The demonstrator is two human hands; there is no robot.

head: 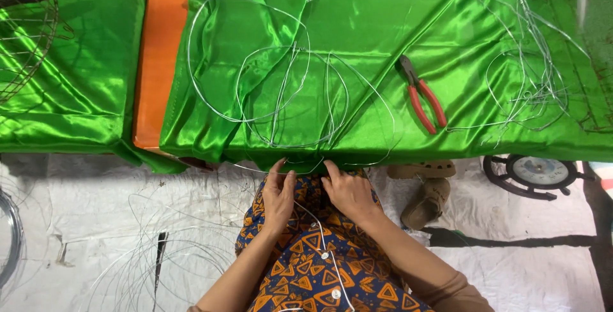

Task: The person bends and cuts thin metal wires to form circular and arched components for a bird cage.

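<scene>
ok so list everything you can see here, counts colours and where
shiny green satin cloth: one large spread plus another at left, green, over the table
orange board: one, orange, between the cloths
thin silver wire loops: several, silver, on the cloth centre
tangled silver wire: one bunch, right
red-handled pliers: one, red and black, right of centre
wire loops on the floor: several, lower left
tan sandals: two, under the table edge
round dial scale: one, black rim, lower right
left hand: at the cloth edge, touching wire
right hand: at the cloth edge, touching wire
</scene>
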